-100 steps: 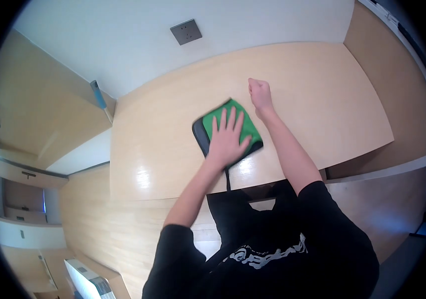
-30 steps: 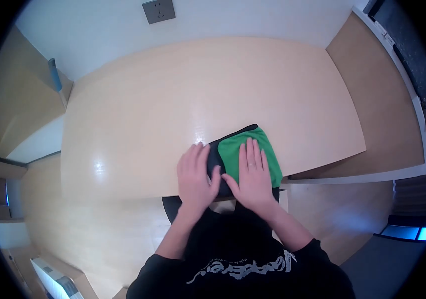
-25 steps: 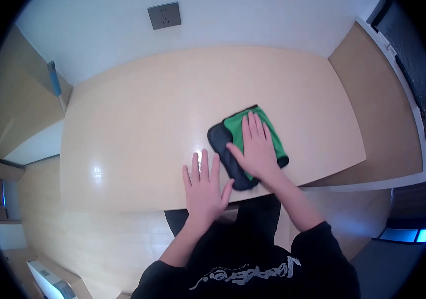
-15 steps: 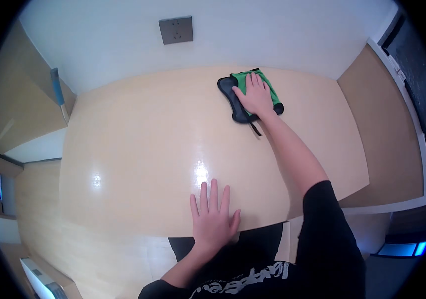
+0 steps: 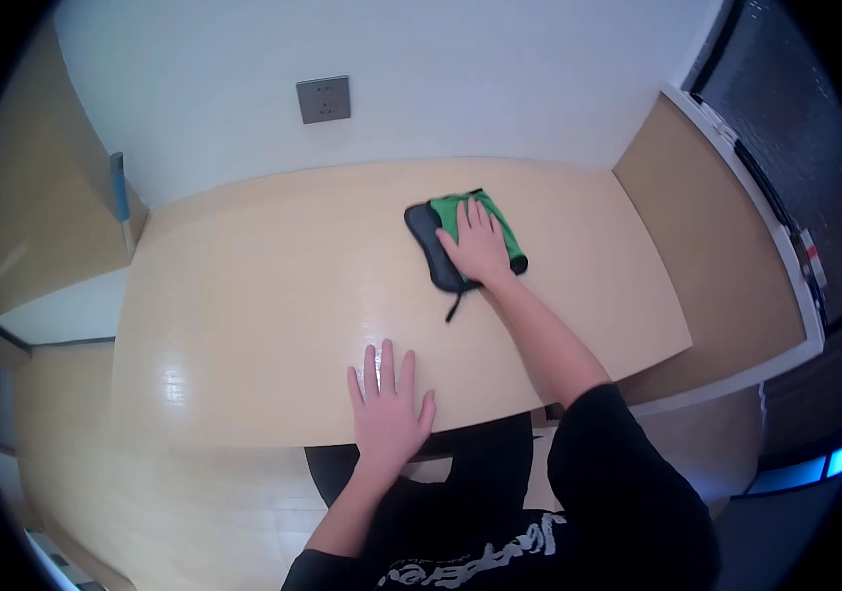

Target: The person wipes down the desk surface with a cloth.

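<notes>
A green cloth item with black trim and a dark grey padded, waisted strip along its left side [image 5: 431,246] lies on the light wooden table [image 5: 263,276]; I cannot make out its exact kind. Flat on the green part rests my right hand [image 5: 480,244], fingers spread and pointing away from me, covering its middle. A short black strap hangs from the near side of the item. My left hand [image 5: 388,409] lies palm down at the table's front edge, fingers stretched out, with nothing in it.
A white wall with a grey power socket [image 5: 323,99] stands behind the table. To the right is a brown side panel [image 5: 712,222] with a pale rim. A blue-handled tool [image 5: 120,192] leans by the left panel.
The camera view has shifted. The green and grey item has slid toward me, away from the table's back edge, under my right hand. My left hand stays near the front edge.
</notes>
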### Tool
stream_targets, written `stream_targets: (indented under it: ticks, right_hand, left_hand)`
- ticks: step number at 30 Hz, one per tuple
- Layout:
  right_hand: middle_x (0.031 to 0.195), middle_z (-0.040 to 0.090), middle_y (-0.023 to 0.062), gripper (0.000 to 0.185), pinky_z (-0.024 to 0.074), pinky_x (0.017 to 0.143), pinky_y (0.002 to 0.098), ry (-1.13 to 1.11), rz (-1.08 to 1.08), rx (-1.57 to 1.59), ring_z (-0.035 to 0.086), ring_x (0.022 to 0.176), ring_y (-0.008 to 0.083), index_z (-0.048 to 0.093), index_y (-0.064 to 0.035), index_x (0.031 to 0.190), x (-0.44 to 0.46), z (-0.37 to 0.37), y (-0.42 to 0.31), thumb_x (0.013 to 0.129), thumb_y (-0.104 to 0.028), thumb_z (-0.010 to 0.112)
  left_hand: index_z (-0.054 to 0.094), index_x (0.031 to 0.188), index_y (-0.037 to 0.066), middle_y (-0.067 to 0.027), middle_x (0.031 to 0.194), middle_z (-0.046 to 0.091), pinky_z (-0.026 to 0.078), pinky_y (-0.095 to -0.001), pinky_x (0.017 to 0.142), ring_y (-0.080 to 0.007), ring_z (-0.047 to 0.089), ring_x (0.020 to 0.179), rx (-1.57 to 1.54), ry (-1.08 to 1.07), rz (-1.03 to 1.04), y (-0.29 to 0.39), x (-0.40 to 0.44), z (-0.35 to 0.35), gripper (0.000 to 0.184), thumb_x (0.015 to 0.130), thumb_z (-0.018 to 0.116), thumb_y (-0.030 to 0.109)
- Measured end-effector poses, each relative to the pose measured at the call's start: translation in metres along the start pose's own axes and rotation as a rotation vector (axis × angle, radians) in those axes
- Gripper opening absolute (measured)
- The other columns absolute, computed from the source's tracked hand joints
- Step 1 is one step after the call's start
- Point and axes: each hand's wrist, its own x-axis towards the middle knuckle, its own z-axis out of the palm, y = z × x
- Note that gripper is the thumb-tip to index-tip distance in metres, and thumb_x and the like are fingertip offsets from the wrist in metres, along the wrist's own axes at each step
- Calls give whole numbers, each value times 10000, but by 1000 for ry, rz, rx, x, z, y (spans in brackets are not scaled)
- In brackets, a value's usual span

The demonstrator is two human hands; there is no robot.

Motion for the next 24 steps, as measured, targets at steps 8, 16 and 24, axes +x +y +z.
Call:
stream_targets:
  ticks: [8, 16, 24]
  right_hand:
    - [1510, 302, 252, 683, 225, 1156, 480, -67, -106, -14, 276, 1420, 359, 325, 87, 1427, -224, -87, -1, 949, -362, 518]
    - [1505, 301, 262, 714, 231, 1148, 498, -117, 2, -12, 263, 1425, 369, 313, 97, 1427, -264, -106, -8, 927, -353, 555]
    - [1515, 291, 255, 785, 190, 1166, 502, -2, 39, -86, 241, 1437, 355, 278, 73, 1453, -144, -49, 23, 934, -474, 496]
  left_hand:
    - [492, 1328, -1, -277, 1440, 361, 201, -636, 1100, -457, 282, 1378, -19, -26, 38, 14, 13, 22, 558, 867, 616, 286]
    - [478, 1337, -2, -281, 1446, 355, 216, -615, 1103, -465, 278, 1376, -91, -38, 93, 22, 22, 28, 541, 877, 604, 252]
    - [458, 1354, -6, -290, 1451, 348, 222, -610, 1103, -467, 281, 1376, -47, -99, 101, 21, 25, 26, 564, 875, 593, 258]
